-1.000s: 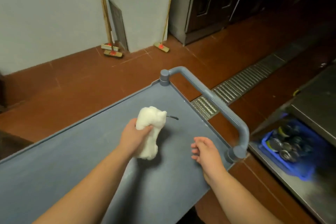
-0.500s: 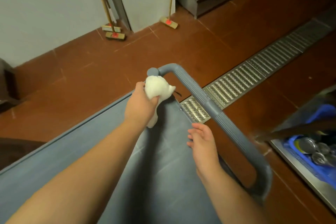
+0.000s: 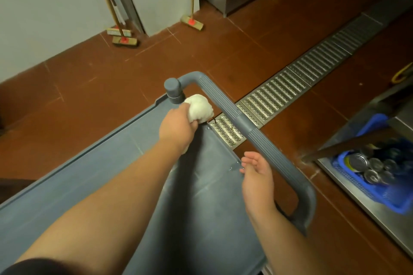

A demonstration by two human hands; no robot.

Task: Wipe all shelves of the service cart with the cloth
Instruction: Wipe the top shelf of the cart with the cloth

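The grey service cart's top shelf (image 3: 116, 176) fills the lower middle of the head view, with its ribbed grey handle (image 3: 250, 131) arching along the right end. My left hand (image 3: 176, 128) grips a bunched white cloth (image 3: 200, 109) and presses it into the shelf's far corner, right beside the handle post (image 3: 173, 90). My right hand (image 3: 257, 174) hovers with relaxed fingers at the shelf's right edge, just inside the handle, holding nothing. Wet streaks glisten on the shelf near it. The lower shelves are hidden.
Brooms (image 3: 124, 39) lean on the white wall beyond the cart. A metal floor drain grate (image 3: 290, 94) runs diagonally over the red tiles on the right. A steel counter holds a blue basket of cans (image 3: 368, 167) at the right edge.
My left hand has carried the cloth from mid-shelf up into the far corner by the handle post. My right hand has stayed near the shelf's right edge. The view has tilted downward.
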